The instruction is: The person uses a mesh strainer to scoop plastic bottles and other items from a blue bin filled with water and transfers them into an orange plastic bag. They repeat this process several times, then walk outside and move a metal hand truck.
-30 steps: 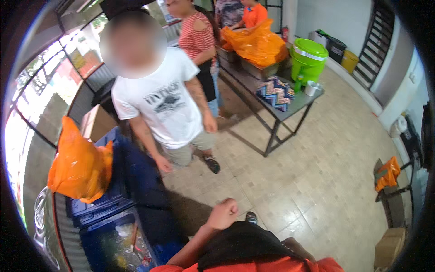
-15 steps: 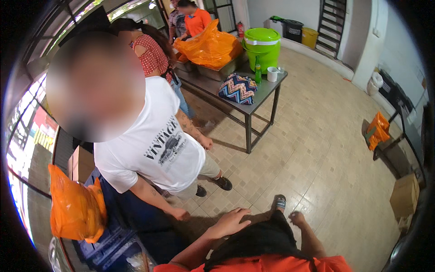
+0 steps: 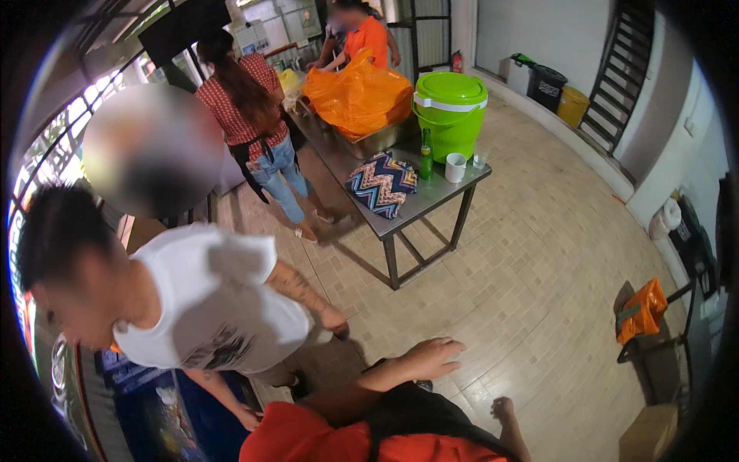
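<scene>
My left hand (image 3: 431,356) is open at the lower middle, fingers apart and holding nothing, over the tiled floor. My right hand (image 3: 503,410) hangs lower to the right, fingers curled, with nothing visible in it. My red top and black apron show below them. A person in a white T-shirt (image 3: 192,300) stands close at my left, bending forward, one hand hanging beside a blue bin (image 3: 142,420).
Ahead, a metal table (image 3: 427,204) holds a green lidded bucket (image 3: 450,127), orange bag (image 3: 354,100), patterned cloth (image 3: 379,183), bottle (image 3: 426,160) and cup (image 3: 454,171). Co-workers (image 3: 246,100) stand behind it and at its left. A chair-like frame with orange bag (image 3: 645,308) and box (image 3: 647,431) are right.
The person in white has moved leftward and down toward me, now bending with head lowered. My view has shifted, and my left hand sits farther right and higher.
</scene>
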